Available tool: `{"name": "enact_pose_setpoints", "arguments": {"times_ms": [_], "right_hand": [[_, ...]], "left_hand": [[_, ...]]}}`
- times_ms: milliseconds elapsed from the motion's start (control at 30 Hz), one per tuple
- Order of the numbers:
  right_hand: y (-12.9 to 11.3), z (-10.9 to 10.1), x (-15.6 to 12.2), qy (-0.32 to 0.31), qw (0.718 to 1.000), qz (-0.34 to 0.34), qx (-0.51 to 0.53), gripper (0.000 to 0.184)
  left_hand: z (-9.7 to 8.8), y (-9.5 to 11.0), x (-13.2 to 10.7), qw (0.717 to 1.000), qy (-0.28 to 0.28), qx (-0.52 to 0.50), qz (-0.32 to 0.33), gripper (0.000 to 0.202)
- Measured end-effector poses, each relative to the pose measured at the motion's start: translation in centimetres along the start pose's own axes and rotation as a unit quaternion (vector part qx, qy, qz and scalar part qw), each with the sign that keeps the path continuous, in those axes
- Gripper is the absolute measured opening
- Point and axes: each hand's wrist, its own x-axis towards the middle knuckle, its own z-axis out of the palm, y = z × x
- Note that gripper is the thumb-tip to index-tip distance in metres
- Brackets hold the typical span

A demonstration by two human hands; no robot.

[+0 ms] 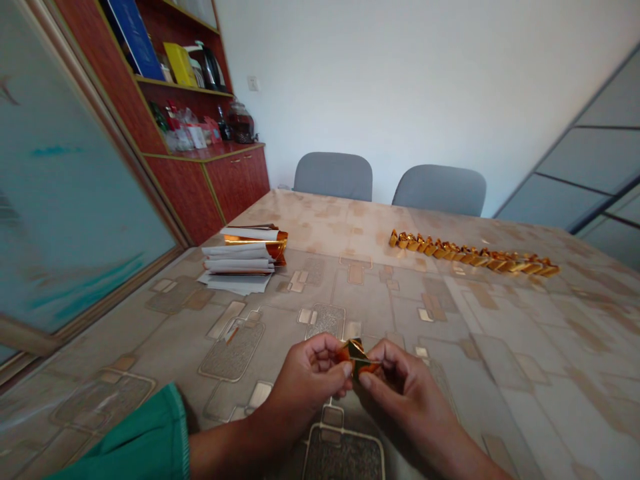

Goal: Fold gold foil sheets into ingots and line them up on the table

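A small piece of folded gold foil paper [356,348] is pinched between my two hands, just above the table near its front. My left hand [315,370] grips its left side with thumb and fingers. On the right side, my right hand [403,380] has its thumb and fingertips closed on the same foil. The fingers cover much of the folded paper. To the left beyond my hands lies a stack of foil sheets [237,263], white and gold, loosely folded. A long row of folded gold foil pieces [470,255] lies at the far right of the table.
The table [280,333] wears a patterned, glossy cover. Two grey chairs [333,175] stand at its far edge, before a white wall. At the left are a red-brown cabinet [235,175] with shelved goods and a glass sliding door [75,187].
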Motion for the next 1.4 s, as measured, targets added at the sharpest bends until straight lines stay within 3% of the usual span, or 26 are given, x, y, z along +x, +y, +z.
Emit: {"name": "enact_pose_setpoints", "arguments": {"times_ms": [433, 667, 833, 967, 1100, 1400], "right_hand": [[0.1, -0.4, 0.0, -0.049, 0.995, 0.001, 0.087, 0.032], [0.8, -0.6, -0.2, -0.043, 0.997, -0.015, 0.063, 0.032], [0.0, -0.3, -0.2, -0.03, 0.999, -0.031, -0.023, 0.035], [0.3, 0.0, 0.0, 0.013, 0.999, -0.029, 0.036, 0.03], [1.0, 0.3, -0.1, 0.028, 0.996, -0.023, 0.087, 0.025], [0.5, 0.5, -0.3, -0.007, 0.999, -0.037, 0.029, 0.02]], "left_hand": [[-0.4, -0.2, -0.4, 0.999, -0.039, -0.021, 0.012, 0.041], [-0.8, -0.7, 0.1, 0.999, -0.053, -0.011, 0.009, 0.041], [-0.8, -1.1, 0.0, 0.997, -0.069, -0.008, 0.033, 0.04], [-0.5, -0.7, -0.2, 0.997, -0.027, -0.027, 0.064, 0.042], [-0.4, 0.0, -0.3, 0.998, -0.003, -0.021, 0.054, 0.04], [0.0, 0.0, -0.3, 0.998, 0.005, -0.061, 0.029, 0.048]]}}
